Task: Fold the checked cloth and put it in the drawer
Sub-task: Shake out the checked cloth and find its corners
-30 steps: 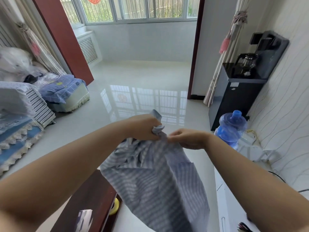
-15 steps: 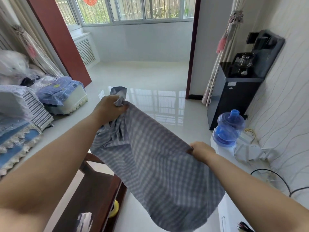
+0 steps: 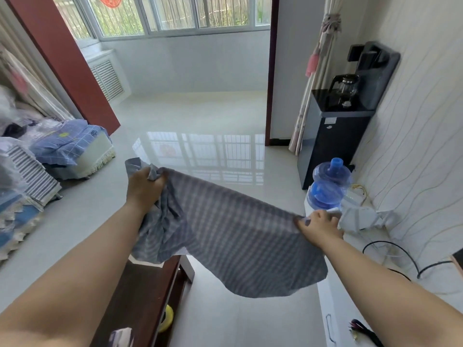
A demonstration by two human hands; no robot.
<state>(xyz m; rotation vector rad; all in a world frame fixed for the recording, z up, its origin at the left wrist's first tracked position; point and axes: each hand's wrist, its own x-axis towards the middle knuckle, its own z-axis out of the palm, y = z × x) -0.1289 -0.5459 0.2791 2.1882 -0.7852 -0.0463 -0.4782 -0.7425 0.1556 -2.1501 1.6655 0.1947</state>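
Note:
The grey-blue checked cloth (image 3: 235, 236) hangs stretched in the air between my two hands, above the floor. My left hand (image 3: 145, 186) grips one bunched corner at the upper left, with loose folds drooping below it. My right hand (image 3: 318, 224) pinches the opposite top corner lower on the right. The rest of the cloth sags down below the taut top edge. A white cabinet (image 3: 348, 304) with a drawer handle (image 3: 329, 326) lies at the lower right; whether a drawer is open cannot be seen.
A dark wooden table (image 3: 140, 296) stands under my left arm, with a yellow roll (image 3: 167, 319) beneath it. A blue water jug (image 3: 328, 184) and a black dispenser (image 3: 333, 136) stand on the right. Piled bedding (image 3: 67, 144) lines the left. Cables (image 3: 395, 256) lie on the cabinet top.
My hands, close together a second ago, have pulled apart and spread the cloth wide. The right hand has moved further right and down; the left hand has dropped a little.

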